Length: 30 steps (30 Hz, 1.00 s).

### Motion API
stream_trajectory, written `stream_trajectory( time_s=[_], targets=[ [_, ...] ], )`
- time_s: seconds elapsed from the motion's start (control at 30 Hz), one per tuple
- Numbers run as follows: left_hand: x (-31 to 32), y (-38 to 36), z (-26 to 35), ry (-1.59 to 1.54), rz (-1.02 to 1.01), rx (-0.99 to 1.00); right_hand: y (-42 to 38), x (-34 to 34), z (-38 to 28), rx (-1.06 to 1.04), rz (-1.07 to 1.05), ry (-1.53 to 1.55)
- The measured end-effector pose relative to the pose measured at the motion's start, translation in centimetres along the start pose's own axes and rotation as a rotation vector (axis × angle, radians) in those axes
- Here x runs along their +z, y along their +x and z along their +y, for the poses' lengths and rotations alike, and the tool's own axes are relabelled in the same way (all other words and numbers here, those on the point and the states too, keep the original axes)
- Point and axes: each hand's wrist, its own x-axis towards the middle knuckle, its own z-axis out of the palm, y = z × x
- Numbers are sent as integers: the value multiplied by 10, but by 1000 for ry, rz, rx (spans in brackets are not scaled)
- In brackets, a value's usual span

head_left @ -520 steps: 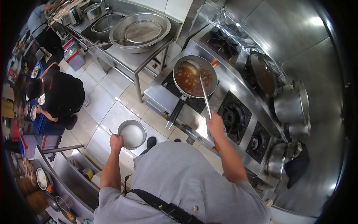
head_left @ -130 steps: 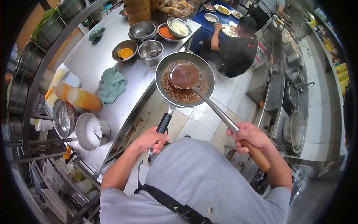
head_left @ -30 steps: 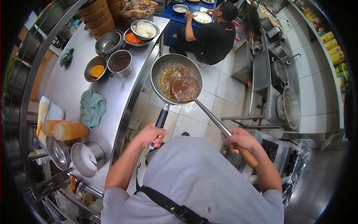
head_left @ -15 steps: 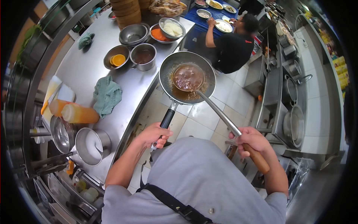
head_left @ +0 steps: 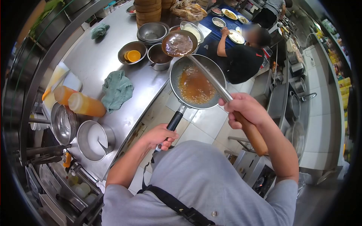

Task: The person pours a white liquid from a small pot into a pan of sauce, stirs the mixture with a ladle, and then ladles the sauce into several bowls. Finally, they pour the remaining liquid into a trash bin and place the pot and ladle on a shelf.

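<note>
My left hand [head_left: 163, 136] is wrapped round the black handle of a frying pan [head_left: 222, 77], which I hold in front of me beside the steel table. Brown sauce [head_left: 196, 86] with small bits covers the middle of the pan. In my right hand [head_left: 245, 109] is a ladle [head_left: 205, 71], gripped where its metal shaft meets the wooden handle. The ladle's bowl, full of glossy brown sauce [head_left: 179, 44], is over the pan's far left rim and partly overlaps a steel pot [head_left: 159, 66] that has dark sauce in it.
On the steel table [head_left: 86, 49] are a bowl with orange slices [head_left: 132, 52], stacked metal bowls [head_left: 152, 32], a green cloth [head_left: 117, 90], squeeze bottles [head_left: 86, 105] and a pot of white contents [head_left: 94, 137]. A co-worker [head_left: 241, 56] crouches by a blue table with plates.
My right hand has raised the ladle of sauce out of the pan and moved its bowl up and left toward the pot. The pan has shifted slightly right in view.
</note>
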Motion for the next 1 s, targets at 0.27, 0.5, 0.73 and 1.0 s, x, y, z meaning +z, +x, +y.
stream_trajectory(
  time_s=[0.27,0.5,0.73,1.0],
  targets=[
    [-3,-2,-1,14,-14,1,50,12,8,-133,31,-205],
    [-4,-2,-2,2,-11,10,65,14,36,-257,153,-474],
    [1,-6,0,11,29,-3,66,15,74,-410,264,-769],
    [-1,-7,-3,31,35,6,80,8,104,-471,334,-819]
  ],
)
